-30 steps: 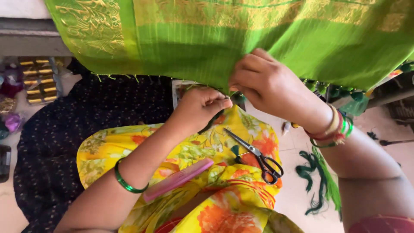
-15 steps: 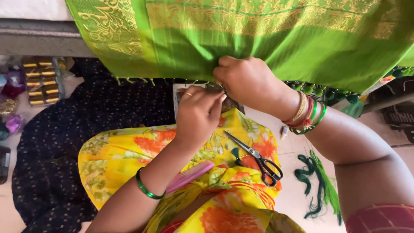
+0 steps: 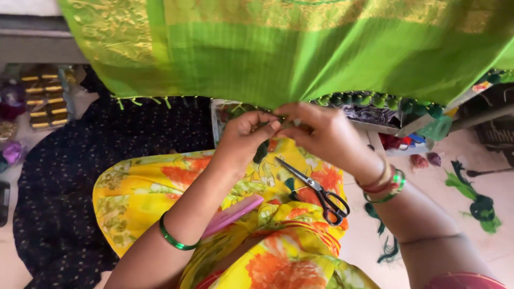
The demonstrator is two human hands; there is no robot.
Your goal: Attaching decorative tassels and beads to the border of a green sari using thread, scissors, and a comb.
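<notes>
Hands have dropped since a moment ago: my left hand [image 3: 250, 134] and right hand [image 3: 321, 134] now pinch together on the glossy green cloth's [image 3: 300, 59] beaded lower edge, steel scissors [image 3: 316, 190] resting on my lap.

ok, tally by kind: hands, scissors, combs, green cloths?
Hands: 2, left hand and right hand, both pinching the cloth's lower edge
Scissors: 1
Pink comb: 1
Green cloth: 1
Total: 5

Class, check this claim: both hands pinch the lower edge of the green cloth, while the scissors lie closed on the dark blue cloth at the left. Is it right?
Not quite. In the head view the scissors lie on the yellow floral fabric in the lap, not on the dark cloth. The left hand and right hand do pinch the green cloth at its edge.
</notes>
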